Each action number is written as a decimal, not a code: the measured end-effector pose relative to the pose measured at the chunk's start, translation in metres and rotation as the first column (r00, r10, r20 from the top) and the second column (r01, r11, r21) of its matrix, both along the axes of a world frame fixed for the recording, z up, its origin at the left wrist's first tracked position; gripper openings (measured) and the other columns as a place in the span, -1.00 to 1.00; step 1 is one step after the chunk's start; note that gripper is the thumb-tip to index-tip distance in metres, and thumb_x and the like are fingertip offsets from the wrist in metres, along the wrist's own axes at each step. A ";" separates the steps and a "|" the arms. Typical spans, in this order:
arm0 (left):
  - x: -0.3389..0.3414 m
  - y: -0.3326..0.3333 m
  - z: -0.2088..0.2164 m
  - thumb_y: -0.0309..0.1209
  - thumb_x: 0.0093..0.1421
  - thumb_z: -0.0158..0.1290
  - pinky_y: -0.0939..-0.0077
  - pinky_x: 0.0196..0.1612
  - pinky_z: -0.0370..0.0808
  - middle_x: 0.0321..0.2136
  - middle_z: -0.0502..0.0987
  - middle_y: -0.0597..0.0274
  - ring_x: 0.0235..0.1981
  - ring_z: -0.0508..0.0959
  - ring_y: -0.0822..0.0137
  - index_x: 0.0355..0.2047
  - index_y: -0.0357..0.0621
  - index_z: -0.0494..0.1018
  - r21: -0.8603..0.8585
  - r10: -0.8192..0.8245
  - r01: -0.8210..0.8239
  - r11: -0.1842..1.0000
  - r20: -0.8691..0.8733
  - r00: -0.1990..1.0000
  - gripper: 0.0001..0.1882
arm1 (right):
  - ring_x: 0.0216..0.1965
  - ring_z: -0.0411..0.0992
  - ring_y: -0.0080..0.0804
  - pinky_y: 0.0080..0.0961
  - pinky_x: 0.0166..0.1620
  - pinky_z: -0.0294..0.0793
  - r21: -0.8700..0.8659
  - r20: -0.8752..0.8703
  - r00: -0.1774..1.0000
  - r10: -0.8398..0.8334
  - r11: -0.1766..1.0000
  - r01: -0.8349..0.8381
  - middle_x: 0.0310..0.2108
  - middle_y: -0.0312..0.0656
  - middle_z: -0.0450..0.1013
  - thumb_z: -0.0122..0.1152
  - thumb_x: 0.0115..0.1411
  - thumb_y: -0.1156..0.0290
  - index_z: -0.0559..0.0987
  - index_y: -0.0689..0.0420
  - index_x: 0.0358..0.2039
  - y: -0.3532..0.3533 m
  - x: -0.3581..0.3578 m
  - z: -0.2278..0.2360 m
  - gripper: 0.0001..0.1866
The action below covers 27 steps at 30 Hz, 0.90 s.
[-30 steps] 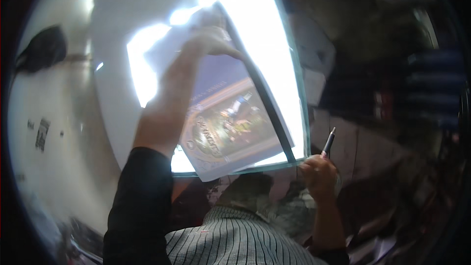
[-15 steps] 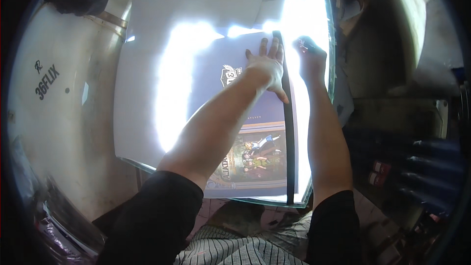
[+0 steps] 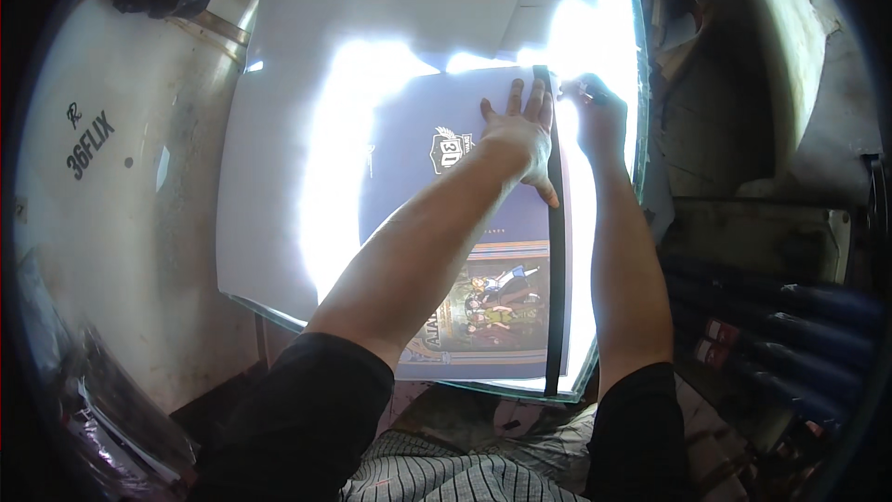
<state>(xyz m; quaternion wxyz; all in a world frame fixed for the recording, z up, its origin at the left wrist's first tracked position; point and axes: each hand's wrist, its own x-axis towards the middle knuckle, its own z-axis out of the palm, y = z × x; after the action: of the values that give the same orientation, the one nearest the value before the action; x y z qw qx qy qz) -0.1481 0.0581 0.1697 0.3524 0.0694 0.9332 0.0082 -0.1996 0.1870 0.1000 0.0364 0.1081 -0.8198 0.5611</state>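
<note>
While pressing on the printed sheet (image 3: 509, 221), left hand (image 3: 520, 138): spread wide, palm down, with fingers fanned toward the far edge and thumb reaching the dark strip (image 3: 555, 316).
Right hand (image 3: 602, 112): drawn narrow around a slim tool (image 3: 582, 89), just right of the printed sheet's far end; hard to make out in the glare.
Printed sheet: lying flat on the tabletop (image 3: 580, 335), partly covered by the left forearm; purple with a pale emblem, bearing a framed picture of figures at the near end.
Dark strip: running lengthwise over the printed sheet's right side, leaving a narrow margin showing.
Tabletop: glowing white around the printed sheet, with a greenish glassy edge just below.
Pale sheet (image 3: 269, 186): spreading left of the printed sheet, beyond a bright band.
Blue rolls (image 3: 790, 316): well right of the printed sheet, dimly lit.
</note>
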 end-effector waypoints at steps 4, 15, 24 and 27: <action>-0.002 0.003 -0.001 0.39 -0.31 0.41 -0.36 0.44 -0.09 0.53 -0.45 0.06 0.53 -0.40 -0.05 0.48 -0.22 -0.45 -0.009 -0.007 0.007 1.000 0.002 1.000 0.69 | -0.36 0.63 -0.46 -0.54 -0.22 0.58 -0.070 -0.048 0.998 0.037 0.997 -0.040 -0.40 -0.15 0.65 0.29 0.25 0.36 0.67 0.20 -0.11 0.006 -0.010 0.000 -0.75; 0.004 0.002 -0.004 0.39 -0.33 0.41 -0.35 0.44 -0.09 0.52 -0.45 0.02 0.53 -0.39 -0.09 0.48 -0.23 -0.44 -0.006 -0.021 0.021 1.000 0.004 1.000 0.70 | -0.38 0.58 -0.47 -0.51 -0.24 0.54 0.014 0.145 0.989 0.041 0.999 -0.043 -0.44 -0.15 0.62 0.28 0.23 0.36 0.66 0.23 -0.13 0.023 0.040 0.021 -0.74; -0.005 0.013 -0.014 0.39 -0.36 0.39 -0.39 0.43 -0.16 0.53 -0.48 0.06 0.52 -0.46 -0.08 0.48 -0.21 -0.47 -0.010 -0.003 0.003 1.000 -0.066 0.998 0.71 | -0.36 0.64 -0.19 -0.37 -0.27 0.55 0.281 0.211 0.977 -0.022 0.959 -0.039 -0.41 0.06 0.61 0.33 0.19 0.41 0.70 0.22 -0.22 0.104 0.228 0.060 -0.81; 0.001 -0.003 -0.021 0.37 -0.34 0.41 -0.40 0.43 -0.16 0.53 -0.46 0.03 0.52 -0.45 -0.07 0.48 -0.23 -0.48 -0.047 0.000 -0.004 0.999 -0.077 0.997 0.71 | -0.36 0.64 -0.07 -0.33 -0.26 0.58 0.311 0.294 0.955 -0.030 0.948 -0.066 -0.38 0.06 0.62 0.33 0.19 0.45 0.68 0.24 -0.18 0.129 0.332 0.068 -0.79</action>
<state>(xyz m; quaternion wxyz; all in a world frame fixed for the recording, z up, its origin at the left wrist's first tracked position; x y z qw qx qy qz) -0.1472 0.0554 0.1483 0.3179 0.0603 0.9461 -0.0159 0.1325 0.3162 0.1676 -0.1093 0.0350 -0.8946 0.4319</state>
